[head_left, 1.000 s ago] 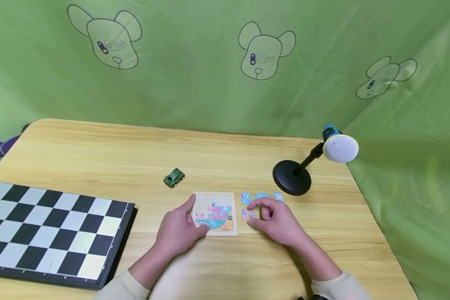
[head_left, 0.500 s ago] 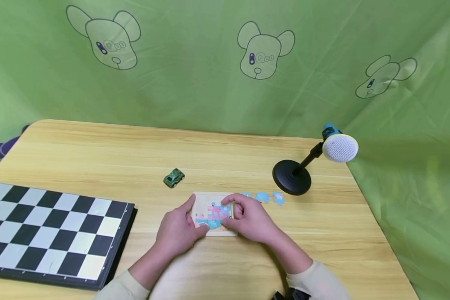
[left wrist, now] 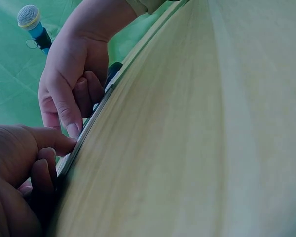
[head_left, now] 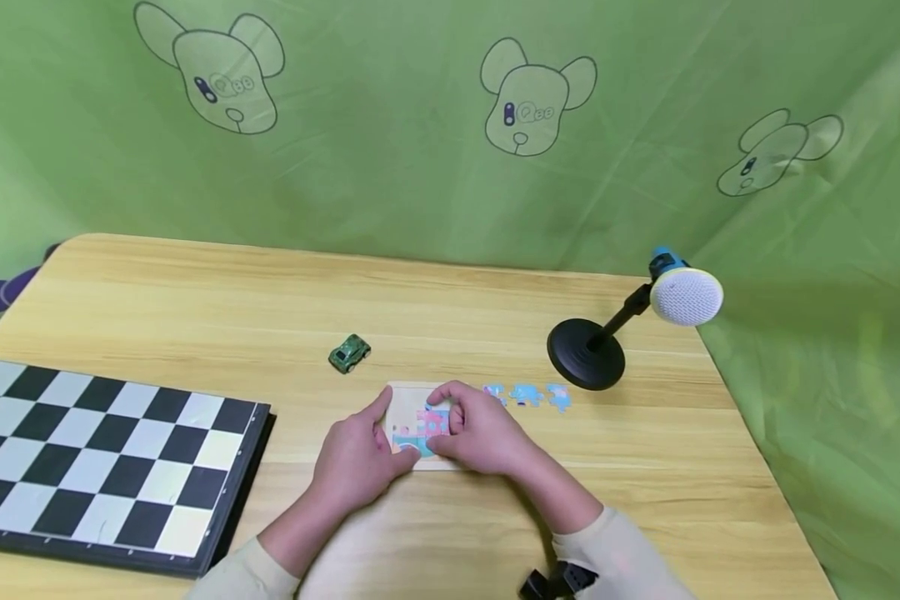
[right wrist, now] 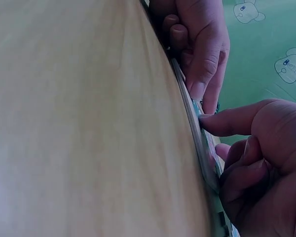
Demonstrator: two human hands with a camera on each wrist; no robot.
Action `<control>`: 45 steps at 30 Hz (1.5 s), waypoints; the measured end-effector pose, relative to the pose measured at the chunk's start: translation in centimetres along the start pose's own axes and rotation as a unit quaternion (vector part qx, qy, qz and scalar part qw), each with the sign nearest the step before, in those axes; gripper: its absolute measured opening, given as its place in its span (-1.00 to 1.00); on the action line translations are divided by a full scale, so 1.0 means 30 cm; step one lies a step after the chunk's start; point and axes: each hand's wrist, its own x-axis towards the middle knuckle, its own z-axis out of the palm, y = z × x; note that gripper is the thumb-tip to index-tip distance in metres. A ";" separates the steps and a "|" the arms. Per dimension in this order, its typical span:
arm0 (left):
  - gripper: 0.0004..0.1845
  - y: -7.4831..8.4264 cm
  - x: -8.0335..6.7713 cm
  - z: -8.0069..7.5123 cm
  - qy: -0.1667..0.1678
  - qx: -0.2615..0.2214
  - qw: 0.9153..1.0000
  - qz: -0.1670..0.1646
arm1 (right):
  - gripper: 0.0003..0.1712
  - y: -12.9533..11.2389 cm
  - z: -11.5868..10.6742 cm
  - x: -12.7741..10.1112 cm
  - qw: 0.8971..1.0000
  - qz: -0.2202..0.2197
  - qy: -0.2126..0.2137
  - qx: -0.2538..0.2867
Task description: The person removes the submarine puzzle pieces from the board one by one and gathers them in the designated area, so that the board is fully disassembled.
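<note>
A small jigsaw puzzle board (head_left: 402, 407) with a pale frame and a partly filled pink, blue and teal picture lies on the table. My left hand (head_left: 356, 454) grips its left side, thumb on the lower front and index finger at the upper left corner. Over the picture, my right hand (head_left: 487, 429) pinches a puzzle piece between thumb and index finger; the fingers mostly hide that piece. In the right wrist view the right thumb (right wrist: 232, 121) touches the board's surface. Loose blue puzzle pieces (head_left: 527, 394) lie just right of the board.
A green toy car (head_left: 349, 354) sits behind the board. At the left lies a black-and-white chessboard (head_left: 105, 458). A microphone (head_left: 686, 296) on a round black stand (head_left: 585, 354) stands at the back right. A green curtain (head_left: 390, 150) hangs behind the table.
My right hand has carried a pinkish piece from the loose ones leftward onto the board, then shifted a little further left. My left hand stays on the board's left side.
</note>
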 end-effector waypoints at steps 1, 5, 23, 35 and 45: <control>-0.04 0.000 0.000 0.000 0.000 0.001 1.000 0.000 | -0.50 -0.002 -0.001 0.000 1.000 0.002 0.000 -0.001; -0.03 0.001 0.001 0.000 0.000 0.001 1.000 0.000 | -0.50 -0.003 -0.003 0.001 1.000 0.011 -0.003 -0.008; -0.03 0.002 -0.001 0.000 0.000 -0.001 1.000 0.000 | -0.51 -0.002 -0.009 -0.002 1.000 -0.012 -0.011 0.003; -0.03 0.006 0.002 -0.001 -0.002 0.000 1.000 -0.008 | -0.50 0.014 -0.004 0.000 1.000 -0.012 -0.010 -0.002; -0.03 0.005 -0.001 -0.001 -0.002 0.000 1.000 -0.004 | -0.51 0.011 -0.008 0.001 0.999 -0.030 -0.026 -0.016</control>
